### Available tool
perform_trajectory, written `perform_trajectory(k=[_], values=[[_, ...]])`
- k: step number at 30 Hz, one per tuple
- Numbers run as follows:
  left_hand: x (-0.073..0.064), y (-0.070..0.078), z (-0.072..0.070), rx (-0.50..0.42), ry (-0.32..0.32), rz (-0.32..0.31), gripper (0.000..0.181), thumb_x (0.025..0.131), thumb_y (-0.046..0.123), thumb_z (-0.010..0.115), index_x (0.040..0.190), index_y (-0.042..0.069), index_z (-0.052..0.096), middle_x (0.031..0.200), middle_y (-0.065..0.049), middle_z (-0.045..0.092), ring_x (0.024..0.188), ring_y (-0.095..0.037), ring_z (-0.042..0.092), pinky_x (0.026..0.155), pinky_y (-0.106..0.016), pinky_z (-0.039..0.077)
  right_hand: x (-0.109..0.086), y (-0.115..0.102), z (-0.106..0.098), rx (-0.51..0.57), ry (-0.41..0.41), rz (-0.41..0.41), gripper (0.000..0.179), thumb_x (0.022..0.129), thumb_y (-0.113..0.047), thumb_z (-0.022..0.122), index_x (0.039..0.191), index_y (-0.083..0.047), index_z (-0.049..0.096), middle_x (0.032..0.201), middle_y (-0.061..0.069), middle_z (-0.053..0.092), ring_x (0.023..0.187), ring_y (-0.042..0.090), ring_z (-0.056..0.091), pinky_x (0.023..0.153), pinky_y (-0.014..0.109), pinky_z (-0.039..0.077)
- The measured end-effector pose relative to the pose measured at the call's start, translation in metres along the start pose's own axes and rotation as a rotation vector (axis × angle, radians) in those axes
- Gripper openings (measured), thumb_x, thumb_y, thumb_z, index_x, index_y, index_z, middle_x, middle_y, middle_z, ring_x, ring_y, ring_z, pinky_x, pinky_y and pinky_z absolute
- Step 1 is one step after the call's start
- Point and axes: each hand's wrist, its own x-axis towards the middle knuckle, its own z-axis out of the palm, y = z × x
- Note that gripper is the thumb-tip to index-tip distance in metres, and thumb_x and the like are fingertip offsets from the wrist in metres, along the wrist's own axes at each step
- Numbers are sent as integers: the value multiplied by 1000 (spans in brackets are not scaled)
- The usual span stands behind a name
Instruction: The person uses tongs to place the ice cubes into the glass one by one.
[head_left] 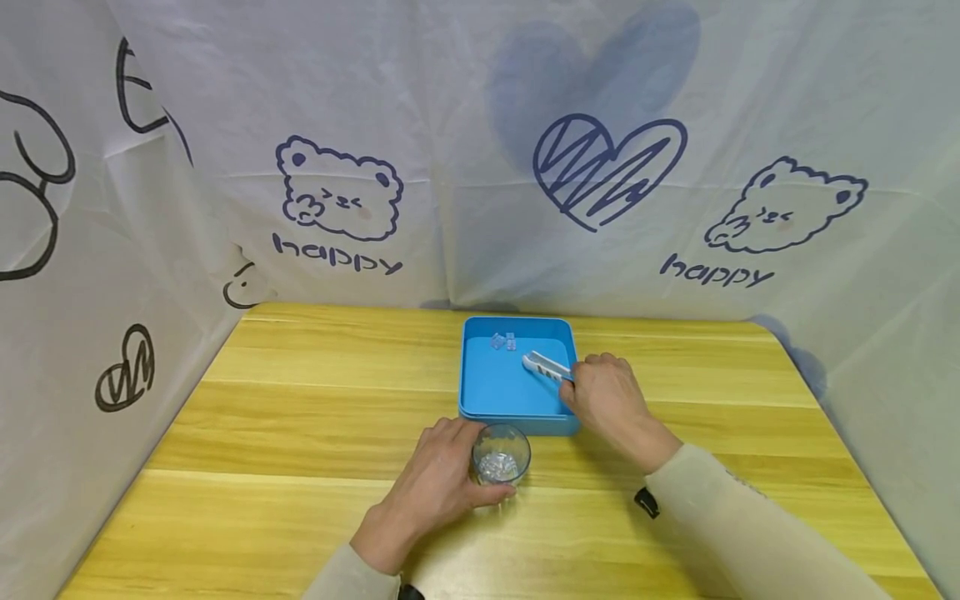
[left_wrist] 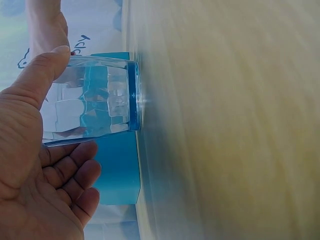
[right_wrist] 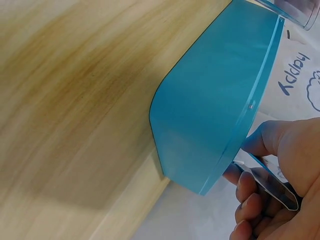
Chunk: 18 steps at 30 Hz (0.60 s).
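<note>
My left hand (head_left: 442, 471) holds a clear glass cup (left_wrist: 90, 100) standing upright on the table, thumb on the near side and fingers along the other. Clear pieces (head_left: 498, 468) lie in the bottom of the cup. In my right hand (head_left: 609, 398) is a pair of small tongs (head_left: 547, 367), pinched between thumb and fingers. Their tips reach over the inside of a blue square box (head_left: 517, 425). A few clear cube-like pieces (head_left: 504, 341) lie near the back of the box, beyond the tips. The right wrist view shows the tongs' bent end (right_wrist: 290, 202) inside the curled fingers.
The box stands just beyond the cup on the wood-grain table (head_left: 330, 392). White cloth (head_left: 465, 167) printed with bears and hearts hangs behind the table and on both sides.
</note>
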Motion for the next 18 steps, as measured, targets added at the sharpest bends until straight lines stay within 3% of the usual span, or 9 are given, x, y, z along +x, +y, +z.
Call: perform_trajectory(k=[18], values=[[-1,0,0,11,5,5,84,75,54,93,140,10,62,131,-4,68,111,-21,59,98,-45,47,-3,3,1,25,56,-10,36,92,-15,69,61,-13,50,62,2,46,63,23,45,61,38,42]])
